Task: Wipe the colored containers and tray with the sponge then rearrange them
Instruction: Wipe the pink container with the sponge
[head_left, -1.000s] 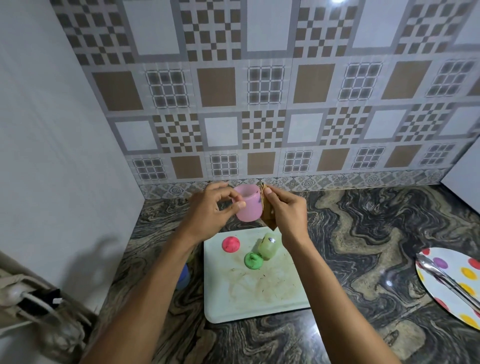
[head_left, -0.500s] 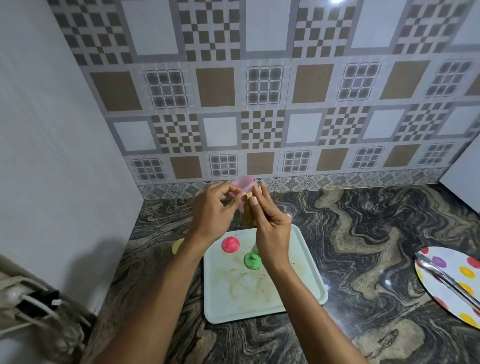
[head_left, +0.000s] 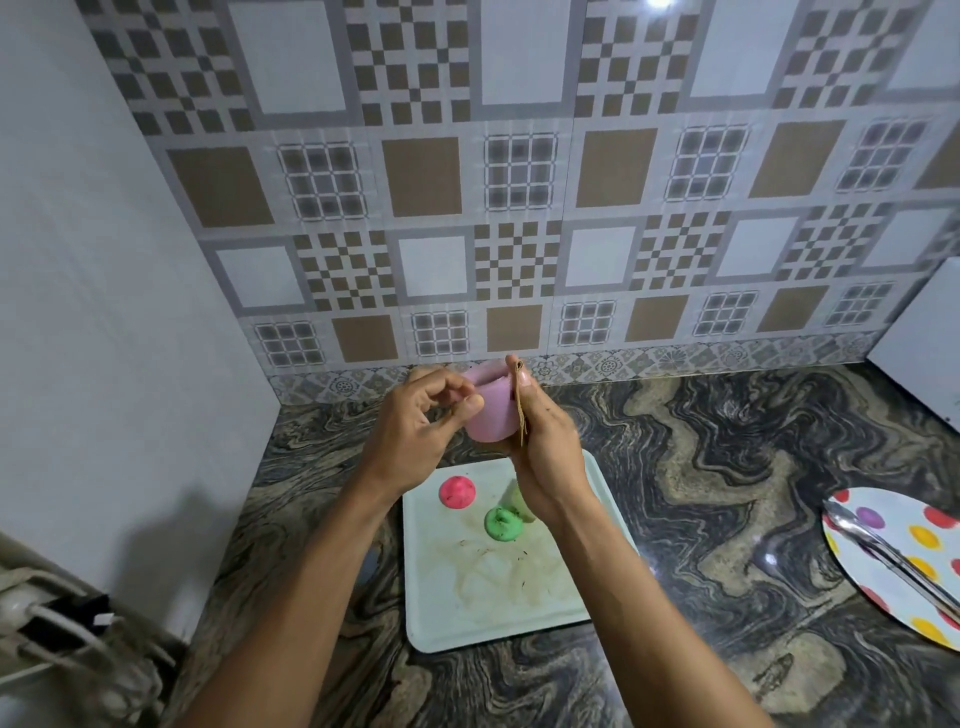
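Observation:
I hold a pink container (head_left: 491, 413) in the air above the far edge of the white tray (head_left: 498, 613). My left hand (head_left: 415, 436) grips its left rim with thumb and fingers. My right hand (head_left: 543, 452) presses a thin brown sponge (head_left: 519, 410) flat against the container's right side. On the stained tray lie a red container (head_left: 457, 491) and a green container (head_left: 503, 522), both upside down. A pale green container (head_left: 517, 499) behind them is mostly hidden by my right wrist.
A polka-dot plate (head_left: 893, 545) with metal tongs (head_left: 898, 558) lies at the right edge of the dark marble counter (head_left: 727, 493). A tiled wall rises behind, a plain wall to the left. Cables and a white object sit at the lower left.
The pink container has turned in my hands, from side-on to tipped away to upright again. My right hand slid the sponge around it and now presses it on the right side.

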